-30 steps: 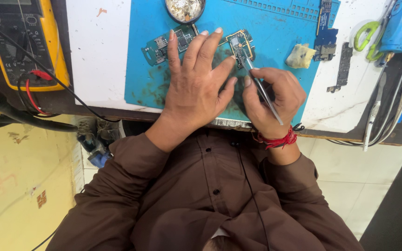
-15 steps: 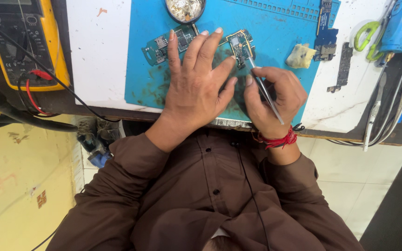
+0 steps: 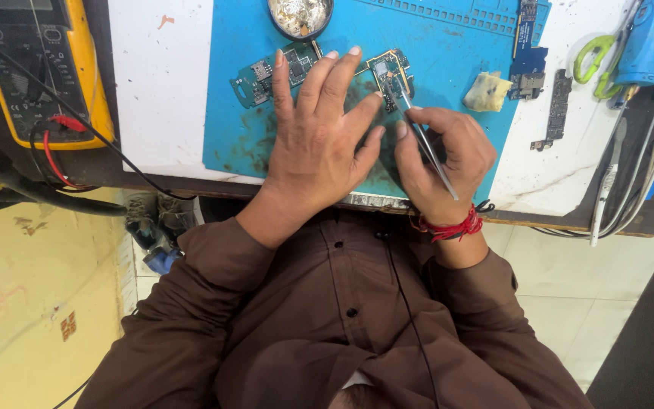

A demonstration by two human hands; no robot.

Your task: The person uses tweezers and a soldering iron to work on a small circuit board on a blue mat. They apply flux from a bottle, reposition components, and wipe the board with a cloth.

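Single head-worn view, facing steeply down from close above; desk edge across the far part, wearer's chest and sleeves filling the near part.

Seen from above, a person in a brown shirt leaned over a white bench with a blue mat on it. The left hand lay flat on the mat, fingers spread, fingertips touching a circuit board. The right hand, a red thread around its wrist, pinched metal tweezers whose tip met a second board just beside the first. A round tin sat at the mat's top edge. A yellowish sponge lay to the right, near more board pieces. A yellow multimeter with red and black leads rested at far left. Green-handled scissors and a blue tool lay at far right.
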